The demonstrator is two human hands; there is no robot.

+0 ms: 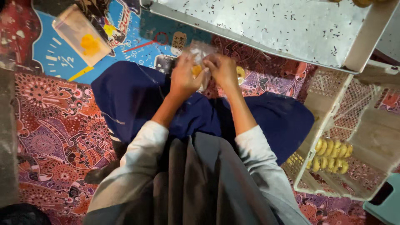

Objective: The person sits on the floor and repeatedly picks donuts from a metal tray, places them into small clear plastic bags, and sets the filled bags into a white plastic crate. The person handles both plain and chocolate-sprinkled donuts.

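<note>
Both hands are working at a clear plastic bag (201, 54) of yellow pieces, near the patterned mat's (50, 125) far edge: left hand (184, 77) pinching it, right hand (223, 71) gripping its top. Packing step underway, probably; closing it calls for a firm two-handed pinch.

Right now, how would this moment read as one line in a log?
left hand: grips clear bag | right hand: grips same bag | bag: yellow piece inside | crate: packed yellow pieces, person's right

patterned floor mat (54, 125), plastic crate (354, 125), clear container (81, 35), metal tray (266, 25)
</note>
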